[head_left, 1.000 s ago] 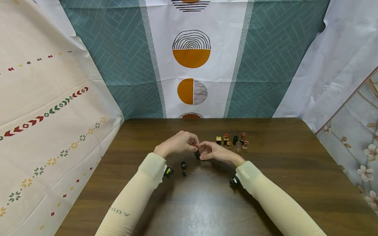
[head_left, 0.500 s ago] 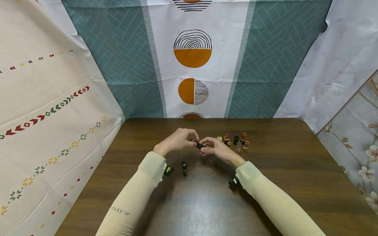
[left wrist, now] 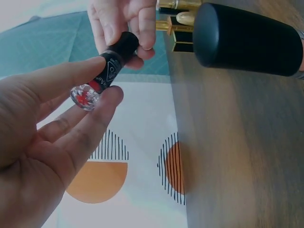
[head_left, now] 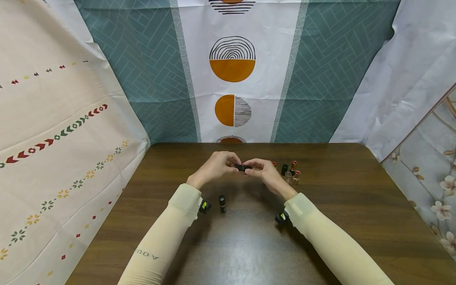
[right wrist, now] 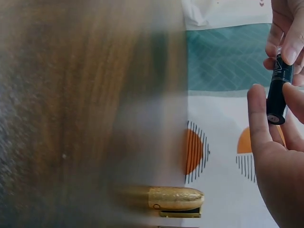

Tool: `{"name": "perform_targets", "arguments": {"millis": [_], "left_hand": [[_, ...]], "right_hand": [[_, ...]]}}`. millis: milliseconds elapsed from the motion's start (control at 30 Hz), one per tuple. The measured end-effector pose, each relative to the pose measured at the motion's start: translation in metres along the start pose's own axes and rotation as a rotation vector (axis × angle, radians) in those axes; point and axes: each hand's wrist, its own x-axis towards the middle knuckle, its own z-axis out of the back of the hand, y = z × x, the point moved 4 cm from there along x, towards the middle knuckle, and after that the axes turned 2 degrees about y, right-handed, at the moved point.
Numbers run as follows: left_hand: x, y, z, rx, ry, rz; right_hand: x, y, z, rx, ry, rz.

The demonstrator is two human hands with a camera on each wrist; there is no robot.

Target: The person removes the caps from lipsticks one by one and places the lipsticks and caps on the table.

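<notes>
A lipstick [head_left: 243, 168] with a black tube and a clear faceted end showing red spans the gap between both hands, lying nearly level. My left hand [head_left: 215, 167] pinches it near the clear end between thumb and finger, as the left wrist view of the lipstick [left wrist: 113, 67] shows. My right hand [head_left: 266, 174] holds the black end with thumb and fingers; the flat round base of the lipstick [right wrist: 278, 95] faces the right wrist camera. Closer to the person, another black lipstick tube [head_left: 222, 204] stands on the table, looming large as a black cylinder [left wrist: 251, 40] in the left wrist view.
Right of the hands stand uncapped lipsticks [head_left: 293, 166], a black cap [head_left: 284, 170] and a clear cap [head_left: 288, 178]. My right hand partly hides this group. A gold tube [right wrist: 176, 197] shows low in the right wrist view. Patterned cloth [head_left: 231, 107] hangs behind the wooden table [head_left: 338, 190].
Both hands have risen and moved toward the far edge with the lipstick. It has tipped from steeply slanted to nearly level, and my right hand now covers more of the group.
</notes>
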Motion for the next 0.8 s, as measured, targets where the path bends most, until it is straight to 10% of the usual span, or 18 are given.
{"name": "perform_targets", "arguments": {"millis": [800], "left_hand": [[0.003, -0.012, 0.012, -0.034, -0.064, -0.072]], "right_hand": [[0.001, 0.022, 0.013, -0.035, -0.062, 0.044]]}}
